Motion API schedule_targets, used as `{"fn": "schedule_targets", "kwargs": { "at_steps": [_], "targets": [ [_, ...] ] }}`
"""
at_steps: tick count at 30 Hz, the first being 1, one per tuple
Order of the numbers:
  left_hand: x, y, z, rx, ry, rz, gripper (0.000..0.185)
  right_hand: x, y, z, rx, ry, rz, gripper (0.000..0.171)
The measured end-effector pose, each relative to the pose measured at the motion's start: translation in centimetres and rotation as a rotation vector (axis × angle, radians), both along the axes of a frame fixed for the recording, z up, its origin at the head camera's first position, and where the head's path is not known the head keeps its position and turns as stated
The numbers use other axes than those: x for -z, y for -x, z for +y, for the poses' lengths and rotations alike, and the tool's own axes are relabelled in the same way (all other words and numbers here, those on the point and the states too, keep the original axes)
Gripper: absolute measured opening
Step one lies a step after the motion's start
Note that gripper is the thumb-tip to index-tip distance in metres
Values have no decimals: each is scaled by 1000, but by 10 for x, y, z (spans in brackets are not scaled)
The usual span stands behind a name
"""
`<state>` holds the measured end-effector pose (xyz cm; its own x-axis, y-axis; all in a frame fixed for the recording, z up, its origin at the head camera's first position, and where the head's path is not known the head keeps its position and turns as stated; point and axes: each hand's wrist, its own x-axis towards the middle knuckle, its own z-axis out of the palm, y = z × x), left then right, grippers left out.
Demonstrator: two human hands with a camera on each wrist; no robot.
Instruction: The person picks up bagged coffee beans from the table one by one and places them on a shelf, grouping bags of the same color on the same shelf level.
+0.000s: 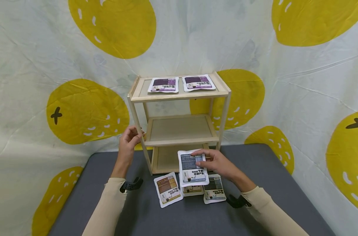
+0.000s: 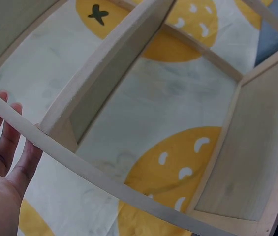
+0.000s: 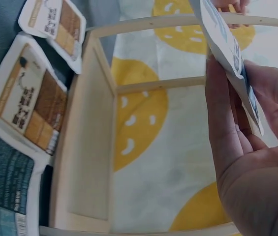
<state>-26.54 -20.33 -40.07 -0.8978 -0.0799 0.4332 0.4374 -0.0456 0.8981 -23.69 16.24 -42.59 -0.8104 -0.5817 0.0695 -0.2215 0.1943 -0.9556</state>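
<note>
My right hand (image 1: 215,163) pinches a white pouch with a blue label (image 1: 193,168), thumb on its front. It is held up before the lowest tier of the wooden shelf (image 1: 181,143); the right wrist view shows this pouch (image 3: 226,51) edge-on. At the shelf's left front post (image 2: 79,167), my left hand (image 1: 128,139) holds on beside the middle tier, its fingers passing behind the post. On the table lie an orange-brown-labelled pouch (image 1: 168,190), another brown-labelled pouch (image 1: 193,190) partly hidden under the held one, and a blue-labelled pouch (image 1: 215,189).
Two purple-labelled pouches, one on the left (image 1: 163,85) and one on the right (image 1: 198,82), lie on the shelf's top tier. The shelf stands on a dark grey table (image 1: 255,164). Behind hangs a pale cloth (image 1: 179,39) with yellow fruit shapes.
</note>
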Motion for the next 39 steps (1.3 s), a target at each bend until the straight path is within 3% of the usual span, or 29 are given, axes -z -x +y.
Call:
{"fn": "schedule_targets", "kwargs": {
  "at_steps": [10,16,32,39],
  "targets": [
    [0,0,0,5,-6,5,28,-27,4,-3,132,-11,83,44],
    [0,0,0,4,-13,12,26,-41,6,-6,148,76,4,47],
    [0,1,1,5,-8,21,26,-61,27,-16,265,122,80,47],
    [1,1,0,5,-16,25,26,-65,40,-23,296,134,41,46]
  ]
}}
